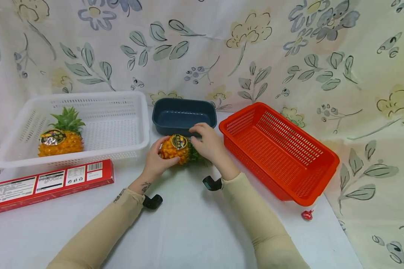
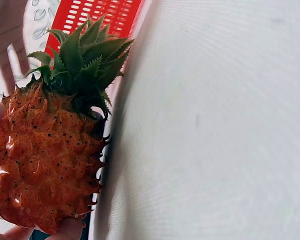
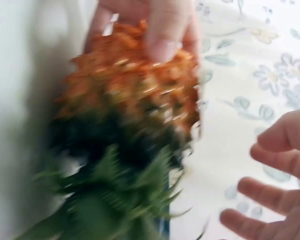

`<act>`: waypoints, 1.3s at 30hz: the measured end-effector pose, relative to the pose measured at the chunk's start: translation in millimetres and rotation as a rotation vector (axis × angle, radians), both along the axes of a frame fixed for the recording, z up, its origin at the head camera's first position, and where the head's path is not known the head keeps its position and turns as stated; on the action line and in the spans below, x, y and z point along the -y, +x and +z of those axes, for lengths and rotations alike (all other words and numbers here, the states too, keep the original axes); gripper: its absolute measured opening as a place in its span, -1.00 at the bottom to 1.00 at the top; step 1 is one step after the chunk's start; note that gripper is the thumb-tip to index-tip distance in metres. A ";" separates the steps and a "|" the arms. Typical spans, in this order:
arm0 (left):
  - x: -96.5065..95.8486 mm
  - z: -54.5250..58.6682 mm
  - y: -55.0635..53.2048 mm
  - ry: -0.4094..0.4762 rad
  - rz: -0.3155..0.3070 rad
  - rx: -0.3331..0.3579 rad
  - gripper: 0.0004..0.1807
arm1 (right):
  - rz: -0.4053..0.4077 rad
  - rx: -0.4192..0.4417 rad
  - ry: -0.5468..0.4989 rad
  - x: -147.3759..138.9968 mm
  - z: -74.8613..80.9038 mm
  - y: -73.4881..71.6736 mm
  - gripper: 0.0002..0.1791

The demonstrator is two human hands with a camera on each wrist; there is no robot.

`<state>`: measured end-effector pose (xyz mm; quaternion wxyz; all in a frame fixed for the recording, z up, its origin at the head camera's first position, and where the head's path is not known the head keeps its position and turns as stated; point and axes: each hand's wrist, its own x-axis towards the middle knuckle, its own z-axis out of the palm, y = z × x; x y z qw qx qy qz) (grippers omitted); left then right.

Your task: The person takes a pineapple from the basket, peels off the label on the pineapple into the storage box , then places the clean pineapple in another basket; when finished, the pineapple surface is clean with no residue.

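A small orange pineapple (image 1: pixel 175 150) with a dark round label and a green crown (image 2: pixel 87 55) lies on its side in the middle, the crown toward the right. My left hand (image 1: pixel 156 160) grips its base end, thumb in front. Over the crown side is my right hand (image 1: pixel 211 144); in the right wrist view its fingers (image 3: pixel 270 197) are spread and apart from the fruit. Part of the crown is hidden behind that hand in the head view. Just behind the fruit stands a dark blue basin (image 1: pixel 185 111).
At left, a white basket (image 1: pixel 118 123) holds another pineapple (image 1: pixel 62 138). A long red box (image 1: pixel 54 183) lies before it. A red basket (image 1: pixel 279 149) stands at right, with a small red wrapped candy (image 1: pixel 307 215) near its front corner. Patterned cloth (image 1: pixel 202 56) hangs behind.
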<state>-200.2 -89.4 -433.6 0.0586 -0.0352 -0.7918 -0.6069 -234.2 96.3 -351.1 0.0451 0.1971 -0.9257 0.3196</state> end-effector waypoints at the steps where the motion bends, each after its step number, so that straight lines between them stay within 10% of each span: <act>1: 0.0 0.2 -0.2 0.000 -0.002 -0.001 -0.20 | 0.008 0.023 0.022 3.2 3.6 -3.2 -0.71; 11: 0.1 0.6 -2.0 -0.003 -0.014 -0.003 -0.22 | 0.092 0.265 0.219 28.7 12.0 -34.5 -0.66; 19: 0.2 0.5 -3.3 0.007 -0.021 0.029 -0.20 | 0.132 0.322 0.183 34.6 7.1 -39.8 -0.70; 28: -3.3 31.0 11.9 0.052 -0.038 0.090 -0.23 | 0.060 0.228 0.167 35.5 7.1 -37.9 -0.84; 39: -3.8 35.3 14.3 0.086 -0.044 0.110 -0.23 | 0.094 -0.028 0.260 31.1 9.9 -23.9 -0.89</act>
